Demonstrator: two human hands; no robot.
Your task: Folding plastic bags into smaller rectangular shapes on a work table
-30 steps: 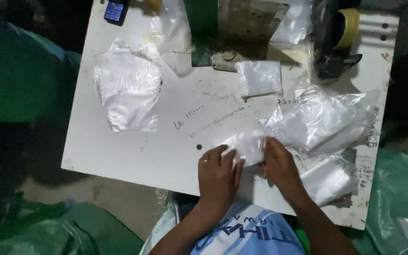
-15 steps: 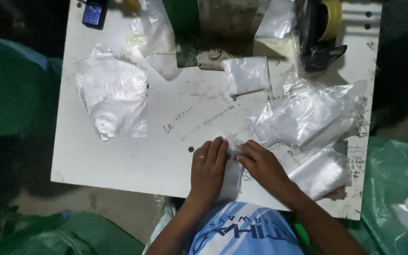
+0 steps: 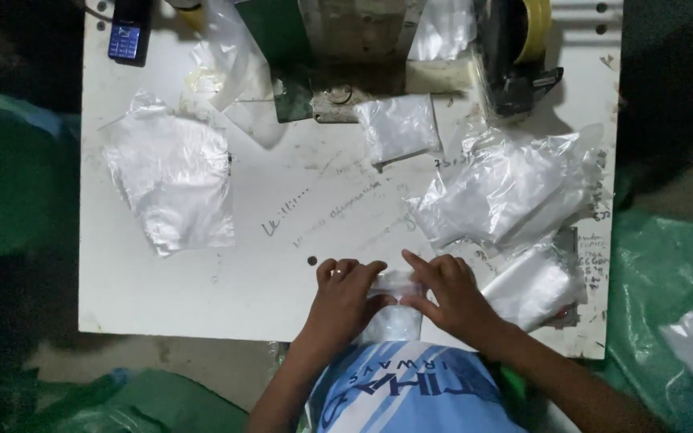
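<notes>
A small clear plastic bag (image 3: 395, 317) lies at the near edge of the white table (image 3: 202, 297), hanging slightly over it. My left hand (image 3: 347, 298) presses on its left side with fingers curled over the top. My right hand (image 3: 448, 293) pinches its right side, index finger stretched along the bag's upper edge. Both hands hold the bag flat against the tabletop.
A heap of clear bags (image 3: 507, 192) and a bundle (image 3: 532, 282) lie right. A flat stack of bags (image 3: 172, 180) lies left. One small bag (image 3: 399, 127) sits before a machine (image 3: 346, 48). A phone (image 3: 127, 32) and tape dispenser (image 3: 523, 48) stand at the back. Green sacks (image 3: 667, 281) surround the table.
The bag and both hands have come down toward the table's near edge. The camera view has shifted so the table sits higher and more to the left.
</notes>
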